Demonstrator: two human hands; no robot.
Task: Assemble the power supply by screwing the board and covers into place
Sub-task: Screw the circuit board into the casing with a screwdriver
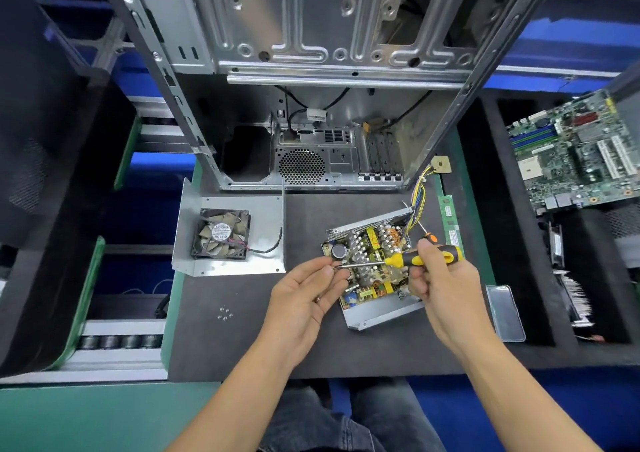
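The open power supply (375,268) lies on the dark mat (242,340), its board sitting in a metal tray with a bundle of coloured wires (417,198) leading off the far side. My right hand (440,278) grips a yellow-and-black screwdriver (415,258) held level above the board, shaft pointing left. My left hand (308,292) pinches a small screw (333,266) at the screwdriver's tip. The metal cover with a black fan (221,234) lies to the left. Several loose screws (225,313) sit on the mat in front of it.
An empty computer case (311,105) stands open behind the mat. A motherboard (575,150) rests on black foam at the right. A green memory stick (448,219), a small orange-handled screwdriver (427,233) and a clear plastic bag (505,313) lie right of the power supply.
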